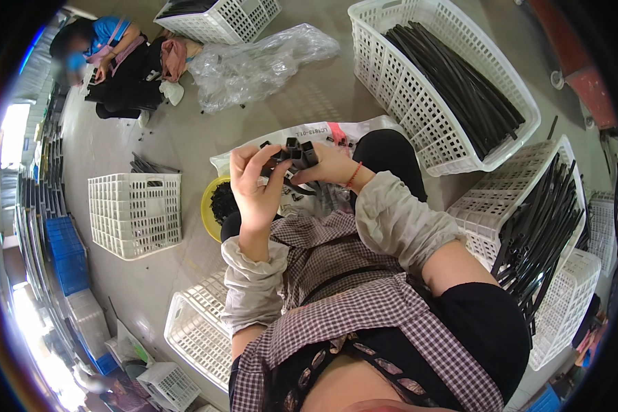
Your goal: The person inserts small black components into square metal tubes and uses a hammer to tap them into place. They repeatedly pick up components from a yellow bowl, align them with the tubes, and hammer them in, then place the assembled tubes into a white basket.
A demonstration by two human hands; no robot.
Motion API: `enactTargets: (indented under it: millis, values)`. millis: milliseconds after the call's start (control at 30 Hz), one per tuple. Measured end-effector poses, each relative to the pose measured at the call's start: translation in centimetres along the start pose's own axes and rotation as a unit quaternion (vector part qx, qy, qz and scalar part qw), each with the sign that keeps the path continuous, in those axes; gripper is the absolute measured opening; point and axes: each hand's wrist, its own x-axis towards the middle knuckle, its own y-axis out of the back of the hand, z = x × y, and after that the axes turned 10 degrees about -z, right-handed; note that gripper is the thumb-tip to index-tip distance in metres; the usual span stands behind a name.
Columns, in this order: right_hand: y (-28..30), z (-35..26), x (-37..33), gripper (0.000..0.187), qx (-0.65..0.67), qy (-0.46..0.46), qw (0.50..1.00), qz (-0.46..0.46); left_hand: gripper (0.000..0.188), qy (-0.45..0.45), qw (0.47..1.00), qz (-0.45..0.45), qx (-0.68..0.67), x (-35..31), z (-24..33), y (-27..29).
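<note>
Several black square tubes (pixel 302 155) stand bunched in front of me, their open ends facing up. My right hand (pixel 328 167) is closed round them from the right. Against the bunch's left side, my left hand (pixel 255 187) has its fingers bent and pinched on a small black piece (pixel 265 145), partly hidden by the fingers. Below the hands, small dark pieces (pixel 295 197) lie scattered on clear plastic over my lap. A yellow bowl (pixel 205 212) full of small black parts sits to the left of my left hand.
White crates of long black strips (pixel 453 89) stand at the right. Another white crate (pixel 136 218) is on the left, and one (pixel 196 329) stands beside my lap. Crumpled clear plastic (pixel 264 65) lies on the floor ahead. A person (pixel 120 51) sits working at the far left.
</note>
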Motion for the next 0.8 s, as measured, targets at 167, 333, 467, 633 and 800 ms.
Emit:
enactTargets:
  millis: [167, 333, 467, 633, 800]
  values:
    - [-0.2, 1.0, 1.1, 0.050, -0.004, 0.014, 1.000, -0.017, 0.030, 0.034, 0.989, 0.036, -0.142, -1.0, -2.2, -0.4]
    - [-0.8, 0.1, 1.0, 0.058, 0.001, 0.031, 0.999, -0.031, 0.042, 0.099, 0.981, -0.025, -0.162, -1.5, -1.9, 0.2]
    - [-0.6, 1.5, 1.4, 0.058, -0.016, 0.063, 0.997, -0.046, 0.044, 0.092, 0.996, -0.008, -0.004, -0.8, 0.0, -0.9]
    - [-0.1, 0.9, 0.5, 0.061, 0.102, 0.036, 0.992, -0.062, 0.034, 0.040, 0.999, -0.007, 0.009, -0.4, -0.7, -0.9]
    - [0.6, 0.9, 0.3, 0.054, 0.163, -0.022, 0.986, -0.033, 0.033, 0.063, 0.987, -0.034, -0.142, -0.9, -1.2, -0.4]
